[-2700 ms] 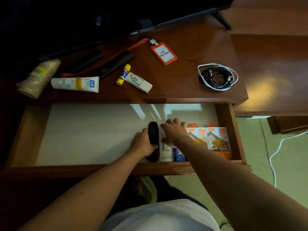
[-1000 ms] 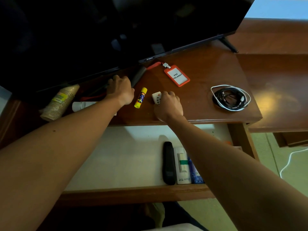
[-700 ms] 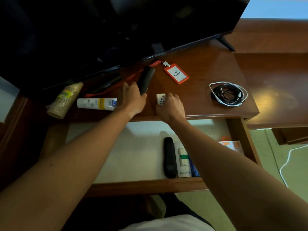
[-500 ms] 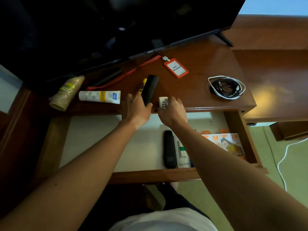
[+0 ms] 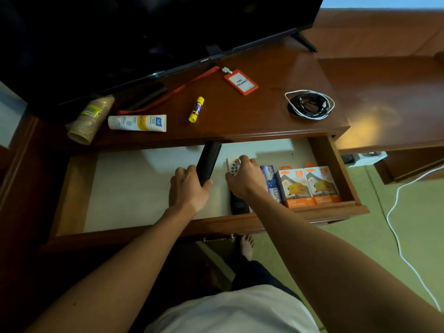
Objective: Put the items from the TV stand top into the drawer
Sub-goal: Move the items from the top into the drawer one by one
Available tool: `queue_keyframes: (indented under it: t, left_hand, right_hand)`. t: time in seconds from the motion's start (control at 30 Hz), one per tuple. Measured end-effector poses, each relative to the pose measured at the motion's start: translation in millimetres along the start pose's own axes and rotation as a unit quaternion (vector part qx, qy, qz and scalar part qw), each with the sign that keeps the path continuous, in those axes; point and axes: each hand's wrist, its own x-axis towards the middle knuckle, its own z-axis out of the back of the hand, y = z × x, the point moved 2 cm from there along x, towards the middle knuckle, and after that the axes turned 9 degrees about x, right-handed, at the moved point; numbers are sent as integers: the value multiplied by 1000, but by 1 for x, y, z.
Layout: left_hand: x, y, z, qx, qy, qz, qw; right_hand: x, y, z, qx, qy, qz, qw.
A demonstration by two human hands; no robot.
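Note:
Over the open drawer [image 5: 79,188], my left hand [image 5: 188,188] grips a long black remote [image 5: 209,159], tilted with its far end near the stand's front edge. My right hand [image 5: 245,179] holds a small white remote [image 5: 232,166] above another black remote [image 5: 237,204] lying in the drawer. On the TV stand top [image 5: 264,116] lie a yellow glue stick [image 5: 196,109], a white cream tube [image 5: 137,123], an orange badge holder [image 5: 241,82] with a red lanyard, a coiled cable bundle [image 5: 309,105], and a stack of paper cups [image 5: 92,118].
Two orange charger boxes [image 5: 308,186] and a blue-white pack [image 5: 270,181] fill the drawer's right end. A dark slim object [image 5: 146,97] lies under the TV [image 5: 144,32]. A white cord [image 5: 396,212] runs over the green floor. My bare foot [image 5: 247,246] is under the drawer.
Both hands came off the stand top and down over the drawer, the left carrying the black remote, the right the small white remote. The glue stick stays on top.

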Motion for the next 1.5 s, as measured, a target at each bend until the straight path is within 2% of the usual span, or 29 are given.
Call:
queue_keyframes:
  t: [0.23, 0.53, 0.77, 1.07, 1.3, 1.5]
  left_hand:
    - [-8, 9, -27, 43, 87, 43, 994]
    - [12, 11, -49, 59, 162, 114, 978]
    - [20, 18, -60, 18, 186, 112, 976]
    - [24, 21, -71, -35, 204, 116, 971]
    - [32, 25, -68, -49, 248, 111, 961]
    - [40, 28, -67, -33, 297, 83, 951]
  right_hand:
    - [-7, -16, -24, -9, 69, -22, 997]
    - [17, -15, -49, -90, 125, 19, 988]
    - [23, -20, -58, -155, 179, 49, 970]
    - [36, -4, -62, -194, 194, 113, 955]
    - [49, -13, -54, -278, 236, 169, 916]
    - [54, -20, -50, -278, 248, 193, 908]
